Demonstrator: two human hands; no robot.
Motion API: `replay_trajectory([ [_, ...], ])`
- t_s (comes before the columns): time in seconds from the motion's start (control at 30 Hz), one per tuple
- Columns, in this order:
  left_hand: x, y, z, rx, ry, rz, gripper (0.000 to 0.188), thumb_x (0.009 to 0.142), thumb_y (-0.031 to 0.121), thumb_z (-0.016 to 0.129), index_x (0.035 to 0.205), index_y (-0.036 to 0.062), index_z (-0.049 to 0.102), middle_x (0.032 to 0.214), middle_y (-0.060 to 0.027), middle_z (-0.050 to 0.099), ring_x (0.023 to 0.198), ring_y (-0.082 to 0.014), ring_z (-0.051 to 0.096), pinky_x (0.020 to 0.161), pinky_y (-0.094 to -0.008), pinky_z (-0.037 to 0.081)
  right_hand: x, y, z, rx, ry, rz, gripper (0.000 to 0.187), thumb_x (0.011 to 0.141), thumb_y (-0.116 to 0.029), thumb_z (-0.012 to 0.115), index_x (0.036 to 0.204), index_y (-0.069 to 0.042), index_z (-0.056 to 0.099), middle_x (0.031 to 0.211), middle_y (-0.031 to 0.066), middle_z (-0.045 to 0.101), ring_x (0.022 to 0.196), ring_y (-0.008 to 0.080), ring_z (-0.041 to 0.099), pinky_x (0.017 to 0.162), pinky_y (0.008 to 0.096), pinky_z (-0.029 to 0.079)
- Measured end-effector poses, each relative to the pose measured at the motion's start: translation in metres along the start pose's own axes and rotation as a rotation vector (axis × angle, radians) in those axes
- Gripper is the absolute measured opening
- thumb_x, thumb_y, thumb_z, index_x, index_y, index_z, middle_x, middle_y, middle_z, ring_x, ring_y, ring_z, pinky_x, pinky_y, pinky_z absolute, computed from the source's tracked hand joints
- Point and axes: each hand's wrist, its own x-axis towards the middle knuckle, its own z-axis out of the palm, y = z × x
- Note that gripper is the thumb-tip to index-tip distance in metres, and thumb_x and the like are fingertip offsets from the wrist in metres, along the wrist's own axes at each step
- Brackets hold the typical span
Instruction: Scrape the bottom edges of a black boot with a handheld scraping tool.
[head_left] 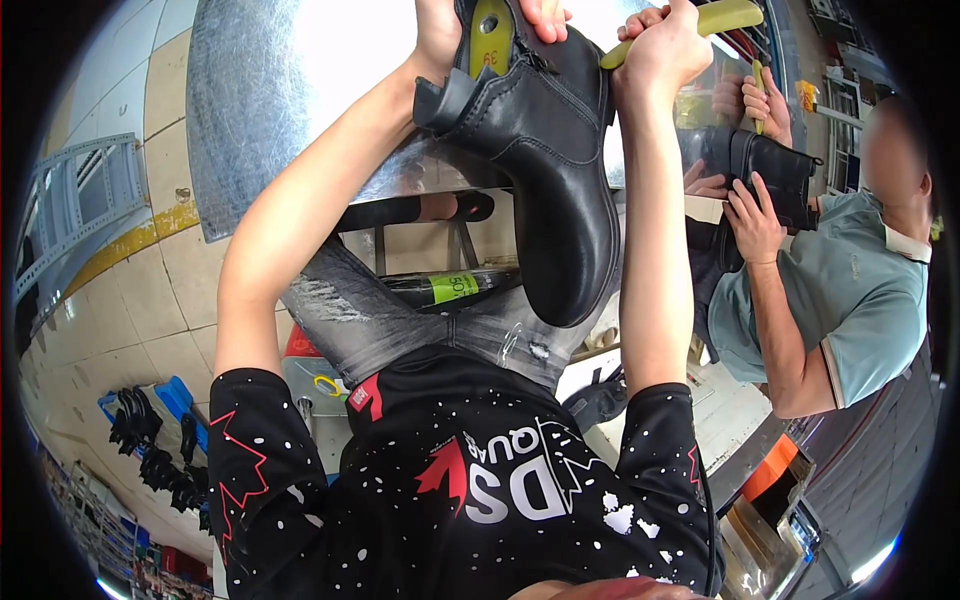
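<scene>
A black leather ankle boot (560, 190) lies nearest, at 12 o'clock from the middle of the view, its toe pointing to 6, with a yellow-green shoe last (490, 42) showing in its opening. At 12, the left hand (437, 42) wraps the boot's upper end, though the top edge cuts off part of that hold. At 1 o'clock the right hand (662, 48) is closed round a curved yellow-green bar (728, 17), whose lower tip meets the boot's right-hand edge; whether it presses there, I cannot tell. The step in hand looks like working that edge with the bar, and the next move seems to call for a steady left hold and a controlled right-hand stroke. Beyond the boot, a polished metal table (235, 130) reaches toward 10 o'clock. Farther off, at 3, a co-worker (840, 300) has one hand (757, 228) against a second black boot (770, 165) and the other gripping a yellow-green tool (759, 100). Farther still, at 8, dark pieces (145, 425) crowd a blue rack (178, 400). Counted: two boots in hands, two yellow-green tools, one visible last, one table, four hands besides reflections; the racked pieces overlap too much to number
</scene>
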Motion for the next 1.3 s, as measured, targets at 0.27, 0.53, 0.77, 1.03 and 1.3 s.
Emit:
replay_trajectory([
  [0.27,0.001,0.0,-0.005,-0.04,-0.013,-0.03,0.063,0.1,0.049,0.028,0.066,0.0036,0.055,0.068,-0.0134,0.058,0.075,-0.0272,0.055,0.081,-0.0372,0.044,0.006,0.003,0.006,-0.011,-0.049,-0.11,0.031,0.099,-0.021,0.057,0.073,-0.013,0.044,0.056,-0.0058,0.04,0.042,0.0064,0.038,0.04,0.0255,0.029],
  [0.53,0.002,-0.001,-0.002,-0.004,0.009,-0.03,0.061,0.1,0.05,0.03,0.064,0.0063,0.054,0.065,-0.0124,0.057,0.073,-0.0278,0.056,0.09,-0.039,0.042,0.005,0.001,-0.008,0.109,-0.049,-0.08,0.034,0.1,-0.023,0.057,0.07,-0.012,0.045,0.055,-0.0038,0.041,0.041,0.0087,0.04,0.04,0.0271,0.032],
  [0.77,0.002,-0.008,-0.007,-0.007,0.061,-0.012,0.058,0.095,0.057,0.036,0.071,0.0079,0.053,0.069,-0.0095,0.057,0.077,-0.0262,0.056,0.093,-0.0401,0.045,-0.016,0.007,-0.044,0.181,-0.158,-0.083,0.038,0.102,-0.022,0.055,0.067,-0.01,0.047,0.052,-0.0017,0.043,0.04,0.0109,0.043,0.038,0.0268,0.033],
  [1.03,0.01,-0.011,-0.013,0.105,0.036,-0.038,0.058,0.094,0.058,0.039,0.073,0.0061,0.053,0.07,-0.0098,0.054,0.074,-0.0276,0.054,0.089,-0.0416,0.046,-0.054,0.012,-0.096,0.256,-0.213,0.158,0.036,0.1,-0.025,0.058,0.069,-0.011,0.046,0.054,-0.0029,0.041,0.042,0.0095,0.042,0.04,0.0259,0.032],
  [1.3,0.027,-0.014,-0.001,0.292,0.161,-0.028,0.062,0.098,0.054,0.037,0.07,0.003,0.056,0.066,-0.0149,0.057,0.07,-0.0315,0.057,0.074,-0.0444,0.047,-0.07,0.007,-0.141,0.254,-0.111,0.227,0.033,0.099,-0.029,0.057,0.073,-0.01,0.047,0.055,-0.0018,0.042,0.044,0.012,0.043,0.044,0.0273,0.036],
])
